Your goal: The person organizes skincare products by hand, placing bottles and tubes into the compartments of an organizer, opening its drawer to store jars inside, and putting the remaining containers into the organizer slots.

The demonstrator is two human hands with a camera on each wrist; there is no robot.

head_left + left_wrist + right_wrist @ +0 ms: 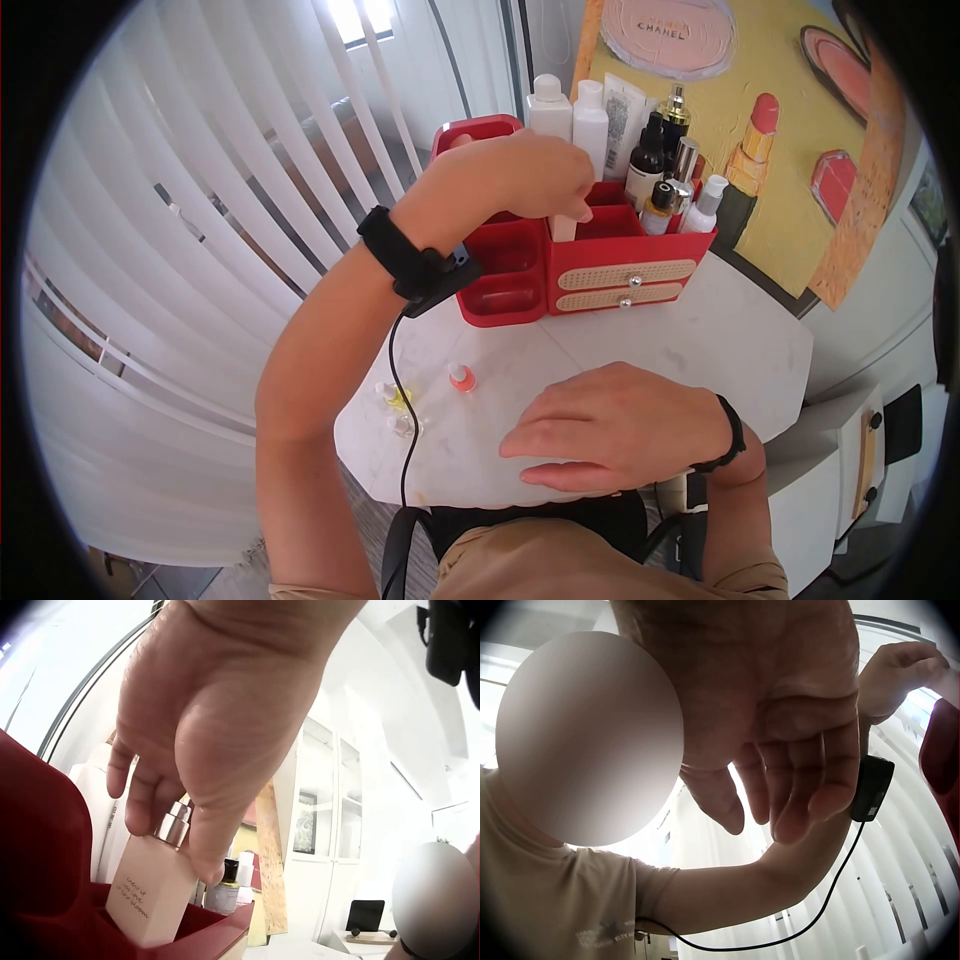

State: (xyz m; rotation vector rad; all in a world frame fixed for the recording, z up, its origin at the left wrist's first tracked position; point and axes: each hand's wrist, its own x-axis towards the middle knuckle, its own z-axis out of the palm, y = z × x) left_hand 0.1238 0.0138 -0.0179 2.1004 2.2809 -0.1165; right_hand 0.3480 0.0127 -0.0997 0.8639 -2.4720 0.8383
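Observation:
My left hand point(520, 175) reaches over the red organiser point(610, 250) and pinches the silver neck of a pale peach bottle point(150, 889) by fingers point(139, 799) and thumb. The bottle point(564, 228) stands tilted in a compartment of the organiser point(45, 847). My right hand point(610, 425) rests flat, palm down, on the white table point(720, 340) near its front edge, holding nothing; its straight fingers point(795, 787) show in the right wrist view. Three small nail-polish bottles stand on the table's left: an orange one point(461, 378), a yellow one point(397, 396) and a clear one point(404, 425).
Several bottles and tubes point(620, 140) fill the organiser's back compartments; two drawers point(626, 283) face front. A yellow cosmetics poster point(780, 120) leans behind. Vertical blinds point(200, 200) hang at the left. A cable point(400, 400) runs from my left wristband.

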